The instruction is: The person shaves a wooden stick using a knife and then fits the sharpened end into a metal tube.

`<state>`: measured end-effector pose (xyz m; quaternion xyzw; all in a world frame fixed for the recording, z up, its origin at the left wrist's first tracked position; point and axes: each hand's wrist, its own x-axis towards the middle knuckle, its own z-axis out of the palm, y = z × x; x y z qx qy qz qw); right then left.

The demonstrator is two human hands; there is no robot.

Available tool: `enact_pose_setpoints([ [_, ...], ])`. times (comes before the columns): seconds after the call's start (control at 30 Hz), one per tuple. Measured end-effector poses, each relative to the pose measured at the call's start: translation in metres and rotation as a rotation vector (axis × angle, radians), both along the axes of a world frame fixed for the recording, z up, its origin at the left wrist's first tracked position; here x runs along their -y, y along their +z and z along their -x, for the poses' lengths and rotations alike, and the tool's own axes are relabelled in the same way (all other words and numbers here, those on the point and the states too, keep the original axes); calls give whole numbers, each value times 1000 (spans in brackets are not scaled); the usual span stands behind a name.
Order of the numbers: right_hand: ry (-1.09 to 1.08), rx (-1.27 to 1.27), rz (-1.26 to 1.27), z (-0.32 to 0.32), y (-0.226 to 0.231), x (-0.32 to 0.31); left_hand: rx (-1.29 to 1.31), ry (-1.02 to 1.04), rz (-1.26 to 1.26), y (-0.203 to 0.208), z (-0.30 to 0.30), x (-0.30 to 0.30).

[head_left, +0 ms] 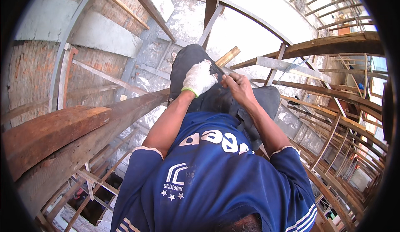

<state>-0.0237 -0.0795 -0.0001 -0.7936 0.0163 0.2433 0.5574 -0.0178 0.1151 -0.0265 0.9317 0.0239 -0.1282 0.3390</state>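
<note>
Over my lap, my left hand [199,78] wears a white knitted glove with a green cuff. Its fingers are curled in against a thin dark strip [217,70]. My bare right hand [238,87] pinches near the lower end of the same strip, fingers bent together. Whether the strip is a strap or part of a bag, I cannot tell. Dark trousers [183,61] cover my raised knees beneath both hands. Just beyond the hands juts a short, light-brown wooden piece [228,57], its near end hidden.
A thick timber beam [91,136] runs up to my left side, with a reddish-brown curved timber [54,132] on top. Curved wooden beams [333,44] and thin battens cross at the right. A brick wall [96,71] stands left. Pale floor [250,27] shows far below, between the beams.
</note>
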Motion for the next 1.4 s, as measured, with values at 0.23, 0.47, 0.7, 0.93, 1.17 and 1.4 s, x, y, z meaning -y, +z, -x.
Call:
enact_pose_setpoints([
  [0.23, -76, -72, -176, 22, 7, -2, -61, 33, 114, -1, -13, -12],
  [0.47, -235, -277, -464, 14, -44, 13, -412, 9, 669, 26, -9, -17],
  [0.7, -55, -70, -468, 8, 0, 0, -814, -68, 1377, 46, 15, -29],
  [0.93, 68, 30, -651, -2, 2, -14, -1095, -329, 1747, 7, 8, -45],
  [1.17, -140, -214, -639, -20, -56, -23, -367, -65, 698, 15, -11, -44],
  [1.4, -215, -108, -459, -14, -46, -41, 102, 58, -125, 9, 14, 3],
])
